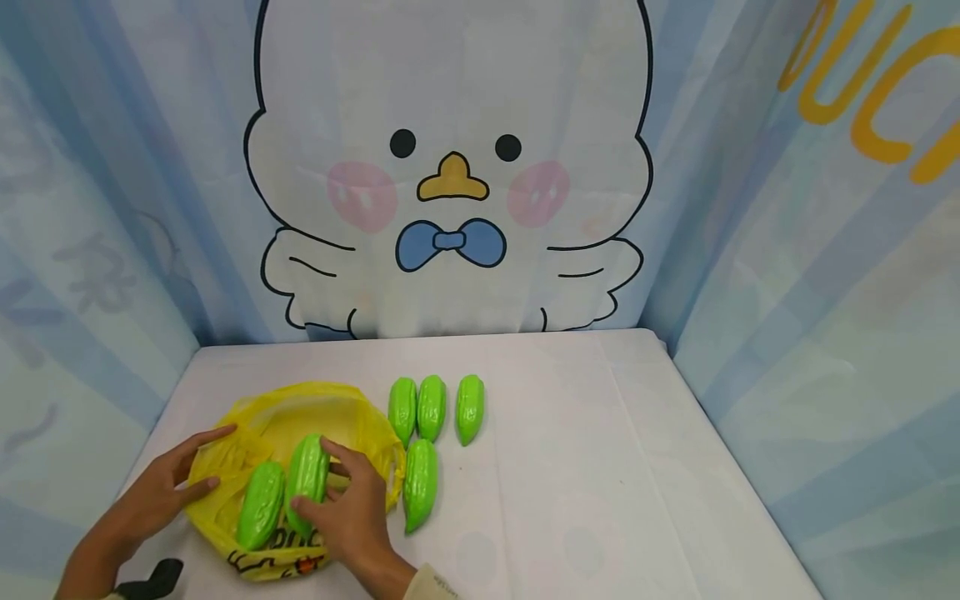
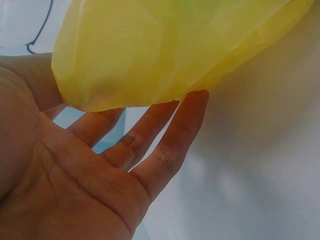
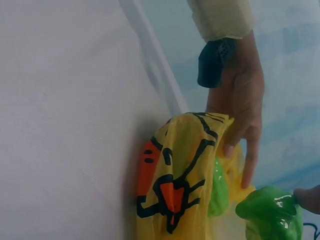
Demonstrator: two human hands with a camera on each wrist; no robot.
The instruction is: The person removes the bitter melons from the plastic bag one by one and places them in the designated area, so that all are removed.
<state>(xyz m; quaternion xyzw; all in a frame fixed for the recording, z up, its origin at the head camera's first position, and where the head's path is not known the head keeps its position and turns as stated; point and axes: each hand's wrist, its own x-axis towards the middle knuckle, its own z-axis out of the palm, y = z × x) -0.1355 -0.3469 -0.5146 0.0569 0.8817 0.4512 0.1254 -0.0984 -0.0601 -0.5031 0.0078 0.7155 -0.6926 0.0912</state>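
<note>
My right hand [image 1: 352, 512] pinches a glossy green bitter melon [image 1: 303, 475] between thumb and fingers, over the mouth of a yellow plastic bag [image 1: 322, 400]. In the right wrist view, part of that melon [image 3: 275, 215] shows beside my thumb. A second bitter melon [image 1: 261, 504] lies in the bag, left of the held one. My left hand [image 1: 153, 492] is at the bag's left rim, its fingers spread and fairly straight. The left wrist view has the bag's yellow film [image 2: 150, 55] covering those fingertips.
Several more bitter melons stand out on the white table [image 1: 585, 467] right of the bag: a row at the back with one melon [image 1: 470, 408] at its right end, and one melon [image 1: 420, 483] nearer, close by the bag. A printed curtain [image 1: 450, 292] encloses the table.
</note>
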